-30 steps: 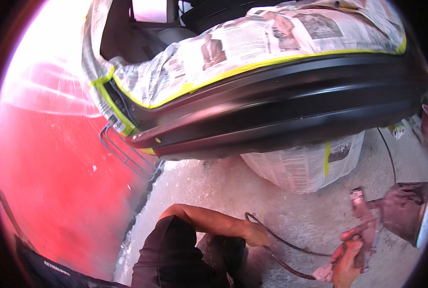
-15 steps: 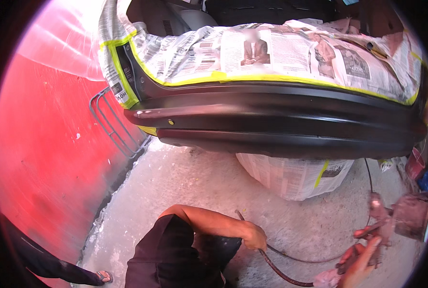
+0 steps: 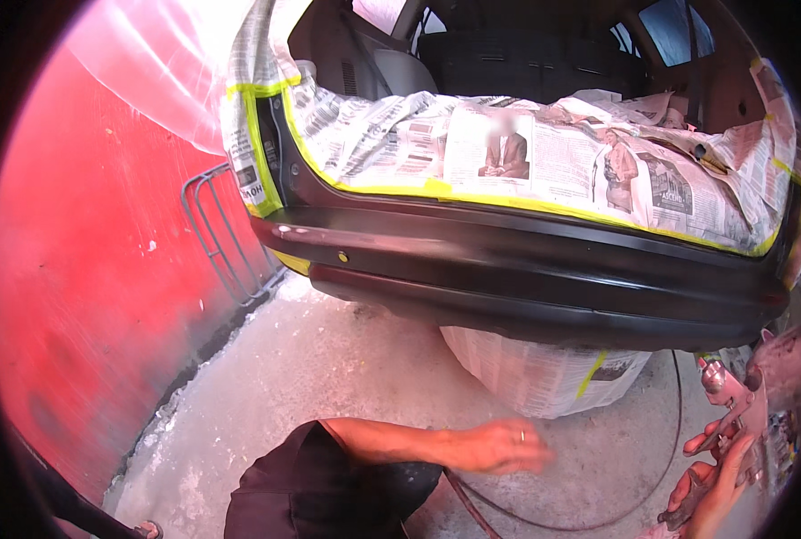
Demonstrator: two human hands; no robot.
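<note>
My left arm (image 3: 382,440), in a black sleeve, reaches across above the floor. My left hand (image 3: 513,446), with a ring on one finger, is blurred at the fingers, so its grip is unclear; no hose shows in it. Below the forearm, a hose (image 3: 472,508) runs down out of view. At the right edge, my right hand (image 3: 724,481) is wrapped round a spray gun (image 3: 733,404) with a dark cup (image 3: 782,368). Ahead stands a car's black rear bumper (image 3: 508,269), edged with yellow masking tape and newspaper (image 3: 562,162).
A thin dark hose (image 3: 674,431) curves over the concrete floor (image 3: 355,359). Newspaper wraps a rounded thing (image 3: 544,368) under the bumper. A grey metal rack (image 3: 221,238) leans against the red wall (image 3: 86,269) at left. The car's rear opening (image 3: 508,63) is dark inside.
My left hand has let go of the hose and moved right. The spray gun in my right hand has risen slightly and moved right. The view has tilted, so the car appears lower.
</note>
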